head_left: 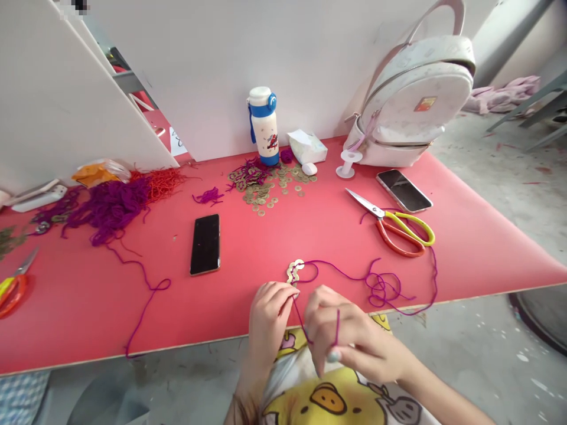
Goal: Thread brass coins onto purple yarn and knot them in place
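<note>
A short chain of brass-coloured coins (293, 271) lies on the red table by the fingertips of my left hand (272, 304), which is closed on the chain's near end. Purple cord runs from there to my right hand (339, 333), whose fingers are closed round it. A short end of the purple cord (338, 327) sticks up between the right thumb and fingers. More purple cord (381, 287) lies in loose loops to the right, trailing toward scissors (401, 230) with red and yellow handles. My left fingers hide part of the chain.
Loose coins (261, 195) lie around a white and blue bottle (264, 127). A black phone (205, 244), another phone (404, 190), a white spool (348, 164), a tissue pack (307, 146) and a backpack (411, 100) are around. Purple yarn (113, 206) and other scissors (15, 286) lie left.
</note>
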`<state>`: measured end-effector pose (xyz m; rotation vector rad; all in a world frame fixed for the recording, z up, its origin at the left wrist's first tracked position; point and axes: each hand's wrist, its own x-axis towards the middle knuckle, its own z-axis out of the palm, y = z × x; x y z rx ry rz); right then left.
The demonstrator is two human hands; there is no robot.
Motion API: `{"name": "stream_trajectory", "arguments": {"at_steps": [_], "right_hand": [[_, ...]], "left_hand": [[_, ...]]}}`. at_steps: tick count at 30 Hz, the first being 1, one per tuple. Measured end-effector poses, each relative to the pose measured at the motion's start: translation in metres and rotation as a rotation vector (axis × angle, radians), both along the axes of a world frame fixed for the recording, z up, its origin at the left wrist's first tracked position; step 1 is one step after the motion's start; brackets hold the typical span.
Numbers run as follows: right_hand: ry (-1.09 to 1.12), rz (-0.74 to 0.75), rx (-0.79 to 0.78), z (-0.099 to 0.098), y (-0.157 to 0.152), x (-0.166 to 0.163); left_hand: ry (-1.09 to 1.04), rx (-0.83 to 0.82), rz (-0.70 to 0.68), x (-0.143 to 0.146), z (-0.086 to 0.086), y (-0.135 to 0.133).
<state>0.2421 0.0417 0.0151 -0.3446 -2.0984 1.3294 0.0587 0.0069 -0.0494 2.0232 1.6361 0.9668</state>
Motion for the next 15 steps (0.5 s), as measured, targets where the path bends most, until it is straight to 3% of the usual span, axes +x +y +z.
{"name": "stream_trajectory", "arguments": {"at_steps": [5, 10, 12, 15], "right_hand": [[0.130, 0.193, -0.199, 0.011, -0.006, 0.009], [0.185, 0.455, -0.407, -0.009, -0.013, 0.017], [0.159, 0.488, -0.384, -0.016, -0.014, 0.027], [0.095, 0.439, -0.121, -0.021, -0.012, 0.044]], "left_hand": [[0.024, 0.042, -0.004, -0.002, -0.001, 0.009], [0.074, 0.090, 0.007, -0.005, -0.001, 0.016], [0.087, 0.111, 0.012, -0.005, -0.002, 0.018], [0.092, 0.129, 0.010, -0.004, -0.002, 0.019]]}}
